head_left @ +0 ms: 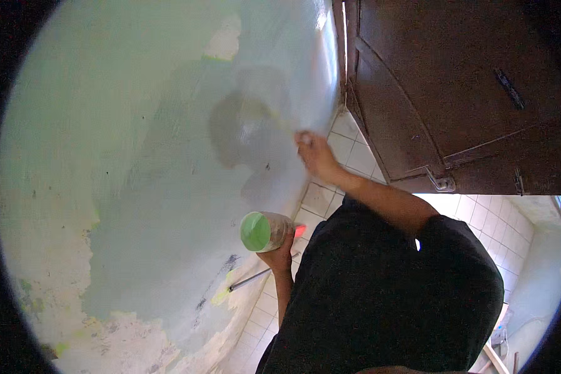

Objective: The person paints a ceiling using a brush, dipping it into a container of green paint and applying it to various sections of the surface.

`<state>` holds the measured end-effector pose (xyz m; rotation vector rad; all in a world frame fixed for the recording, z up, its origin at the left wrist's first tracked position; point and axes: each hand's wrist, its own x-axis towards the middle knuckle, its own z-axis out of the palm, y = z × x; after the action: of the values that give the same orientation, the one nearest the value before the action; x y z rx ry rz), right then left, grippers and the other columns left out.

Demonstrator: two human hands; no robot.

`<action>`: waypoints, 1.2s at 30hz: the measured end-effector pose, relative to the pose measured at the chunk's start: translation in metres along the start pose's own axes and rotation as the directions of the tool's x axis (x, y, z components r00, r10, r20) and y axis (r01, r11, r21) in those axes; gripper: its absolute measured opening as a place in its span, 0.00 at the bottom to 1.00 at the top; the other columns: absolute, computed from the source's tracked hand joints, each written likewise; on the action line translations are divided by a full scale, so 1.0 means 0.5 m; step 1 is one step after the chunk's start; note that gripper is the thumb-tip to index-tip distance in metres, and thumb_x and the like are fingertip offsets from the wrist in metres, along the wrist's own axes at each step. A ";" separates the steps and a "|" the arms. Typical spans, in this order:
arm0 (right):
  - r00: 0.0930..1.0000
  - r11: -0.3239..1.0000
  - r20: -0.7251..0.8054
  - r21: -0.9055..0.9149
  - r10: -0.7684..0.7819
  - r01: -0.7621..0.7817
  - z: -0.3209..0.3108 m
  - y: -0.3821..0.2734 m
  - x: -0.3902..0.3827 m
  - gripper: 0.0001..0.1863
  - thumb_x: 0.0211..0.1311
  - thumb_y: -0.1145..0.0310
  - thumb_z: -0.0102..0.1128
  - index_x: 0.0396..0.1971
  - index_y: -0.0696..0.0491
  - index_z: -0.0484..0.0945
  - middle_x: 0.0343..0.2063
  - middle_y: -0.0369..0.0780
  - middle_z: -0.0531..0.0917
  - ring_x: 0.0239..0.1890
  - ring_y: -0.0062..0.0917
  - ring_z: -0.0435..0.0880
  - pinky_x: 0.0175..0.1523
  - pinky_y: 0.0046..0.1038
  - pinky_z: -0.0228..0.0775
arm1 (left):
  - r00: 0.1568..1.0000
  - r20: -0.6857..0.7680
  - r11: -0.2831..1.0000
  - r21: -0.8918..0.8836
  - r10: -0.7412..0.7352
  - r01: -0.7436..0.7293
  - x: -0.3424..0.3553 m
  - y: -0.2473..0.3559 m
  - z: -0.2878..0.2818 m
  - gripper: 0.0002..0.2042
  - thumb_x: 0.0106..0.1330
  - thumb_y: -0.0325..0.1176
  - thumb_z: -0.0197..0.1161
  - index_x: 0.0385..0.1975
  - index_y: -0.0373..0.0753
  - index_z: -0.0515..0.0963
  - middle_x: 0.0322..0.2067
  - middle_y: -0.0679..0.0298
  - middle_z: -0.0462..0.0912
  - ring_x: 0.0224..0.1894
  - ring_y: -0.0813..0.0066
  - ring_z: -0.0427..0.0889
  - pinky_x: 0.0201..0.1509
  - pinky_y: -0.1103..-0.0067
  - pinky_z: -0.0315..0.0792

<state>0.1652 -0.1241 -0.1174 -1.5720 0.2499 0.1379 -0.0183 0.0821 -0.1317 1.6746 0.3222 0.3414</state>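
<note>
My left hand is wrapped round the underside and side of a pale round tub, whose open mouth faces the wall. Light green paint shows inside it. Higher up, my right hand is raised close to the wall, its fingers closed. Motion blurs the fingertips, and what they grip cannot be made out. Smooth grey-green paint covers much of the wall, with a darker, shiny patch left of my right hand.
A dark brown door with a metal handle stands at the upper right. Whitish floor tiles lie below. A thin dark rod is near the wall's foot. Pale, patchy wall areas show at lower left. A wooden strip lies lower right.
</note>
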 end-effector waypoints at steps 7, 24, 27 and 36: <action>0.976 0.988 -0.172 0.053 -0.134 0.145 0.106 0.042 0.087 0.18 0.77 0.58 0.55 0.54 0.57 0.76 0.27 0.43 0.81 0.27 0.25 0.78 0.34 0.36 0.72 | 0.998 -0.048 0.997 0.055 0.047 -0.045 0.006 -0.024 0.029 0.39 0.45 0.31 0.86 0.59 0.33 0.73 0.52 0.57 0.82 0.52 0.63 0.82 0.61 0.66 0.77; 0.818 0.949 -0.497 -0.036 -0.290 0.314 -0.095 0.085 0.249 0.17 0.70 0.69 0.62 0.53 0.61 0.81 0.26 0.45 0.85 0.30 0.25 0.86 0.36 0.32 0.79 | 0.994 0.102 0.998 0.038 0.047 -0.051 0.012 0.012 0.106 0.31 0.48 0.26 0.83 0.53 0.33 0.75 0.47 0.58 0.83 0.50 0.65 0.84 0.57 0.68 0.80; 0.919 0.916 -0.207 -0.300 -0.336 0.267 0.018 0.042 0.143 0.26 0.64 0.75 0.60 0.63 0.61 0.74 0.48 0.59 0.84 0.41 0.44 0.89 0.47 0.40 0.81 | 1.000 0.007 0.995 -0.100 -0.010 0.011 0.003 0.007 0.088 0.32 0.47 0.26 0.84 0.53 0.32 0.75 0.48 0.57 0.84 0.50 0.64 0.84 0.58 0.68 0.79; 0.934 0.906 -0.004 -0.246 -0.358 0.346 -0.037 0.146 0.027 0.22 0.66 0.72 0.58 0.61 0.56 0.77 0.45 0.55 0.86 0.46 0.48 0.87 0.54 0.42 0.78 | 0.991 0.074 0.986 0.133 -0.115 0.105 0.010 0.022 0.083 0.37 0.47 0.30 0.86 0.58 0.32 0.73 0.51 0.57 0.82 0.52 0.65 0.82 0.61 0.67 0.78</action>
<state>0.1594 -0.1435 -0.1913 -1.8387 -0.0187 -0.1604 0.0034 0.0450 -0.1255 1.7837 0.3814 0.1726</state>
